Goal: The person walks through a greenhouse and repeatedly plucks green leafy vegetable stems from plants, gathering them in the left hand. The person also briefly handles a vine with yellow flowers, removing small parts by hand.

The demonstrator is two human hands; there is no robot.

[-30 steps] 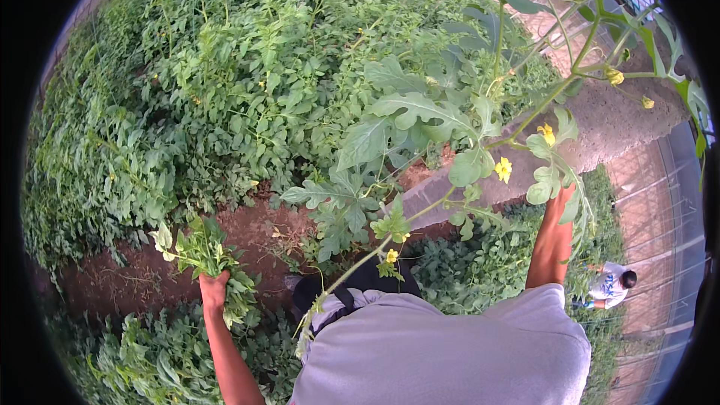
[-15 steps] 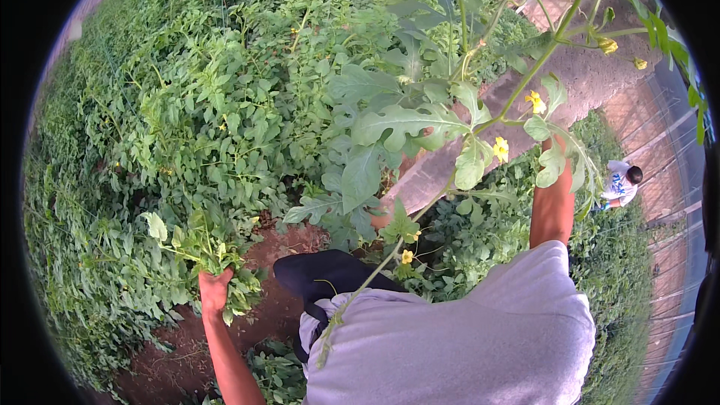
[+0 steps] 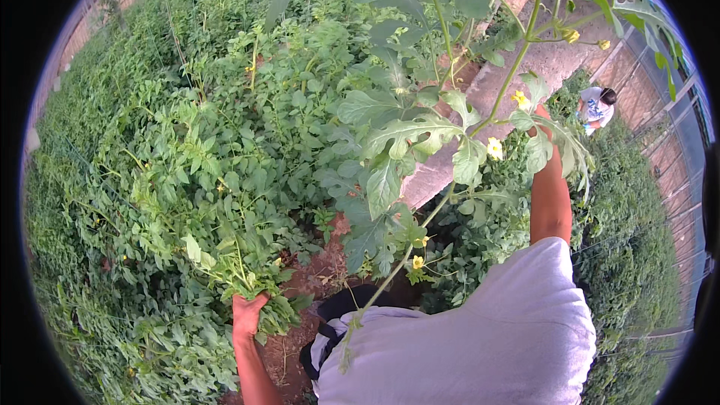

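Note:
My left hand (image 3: 248,316) is closed around a bunch of leafy green stems (image 3: 244,274), with the leaves fanning out above and beside the fist. Up at the right, my right arm (image 3: 551,195) reaches forward and away from me. The right hand (image 3: 539,126) is mostly covered by lobed leaves, so its fingers do not show. Across the view in front of it slants a long vine (image 3: 435,214) with deeply cut leaves and yellow flowers (image 3: 494,148), close to the camera.
Dense leafy plants (image 3: 187,150) fill the left and far side. Brown soil (image 3: 322,255) shows in a gap by my legs. A pale concrete strip (image 3: 442,169) runs away behind the vine. Another person (image 3: 598,109) is among plants at the far right, beside a wall with poles.
The view has shifted. My left hand, still gripping the stems, appears farther right and slightly lower. My right arm stays raised, and the other person appears higher and farther left.

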